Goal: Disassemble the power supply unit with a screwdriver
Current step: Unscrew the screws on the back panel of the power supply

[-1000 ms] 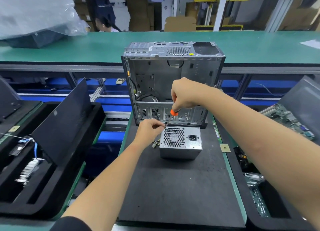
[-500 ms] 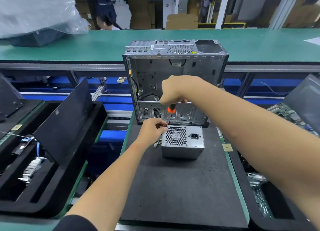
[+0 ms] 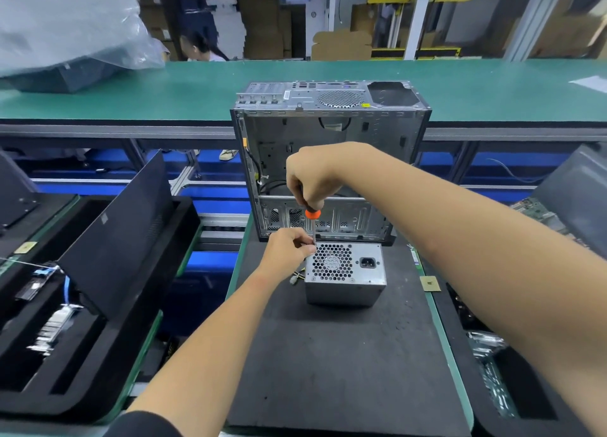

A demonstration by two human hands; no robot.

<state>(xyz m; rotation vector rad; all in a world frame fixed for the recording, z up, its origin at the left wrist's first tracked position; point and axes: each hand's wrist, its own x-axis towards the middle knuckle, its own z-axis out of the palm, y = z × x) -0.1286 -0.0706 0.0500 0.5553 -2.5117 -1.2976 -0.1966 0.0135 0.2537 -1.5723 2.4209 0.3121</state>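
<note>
At far left a black foam tray (image 3: 98,305) holds parts beside the table (image 3: 328,371). The left hand (image 3: 287,251) pinches at the power supply unit's (image 3: 345,274) far-left top corner, fingers curled around the shaft tip. The unit sits mid-table on the dark mat, fan grille up. Above it the right hand (image 3: 312,177) grips the screwdriver (image 3: 312,220) upright. Just behind stands an open computer case (image 3: 328,134). At right, a tray with circuit boards (image 3: 535,210).
</note>
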